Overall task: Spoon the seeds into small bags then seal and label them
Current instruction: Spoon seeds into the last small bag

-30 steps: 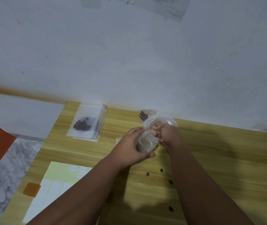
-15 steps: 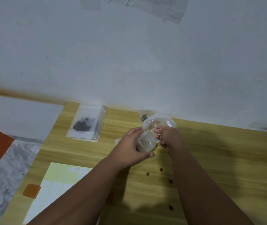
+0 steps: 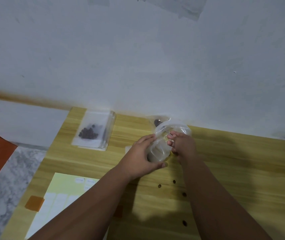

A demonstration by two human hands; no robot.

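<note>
Looking down on a wooden surface point(image 3: 233, 170) pushed up against a pale wall point(image 3: 138, 58). Grey marbled floor point(image 3: 3, 179) off its left edge.

Near left of the surface: a pale yellow label sheet point(image 3: 63, 187), mostly blank white labels. A couple at the top carry writing, too blurred to read.

Far left, by the wall: a flat stack of small bags point(image 3: 95, 141), the top one with dark seeds point(image 3: 88, 133) inside. Sealed or not, cannot tell. No label seen on it.

Centre, just short of the wall: both hands close together, clamped on one crumpled clear bag point(image 3: 160, 149).
- Left hand point(image 3: 141, 156) cupping its lower part from the side, thumb underneath.
- Right hand point(image 3: 181, 146) pinching the upper edge with curled fingers.
- Contents hard to make out through the creases.

Just behind it, against the wall: a dark clump point(image 3: 157, 122), likely more seeds. No spoon in sight.

Judging progress: early to middle.
- At least one bag filled.
- Bag in hand apparently being opened or closed, cannot say which.
- Labelling seemingly all left to do.
</note>
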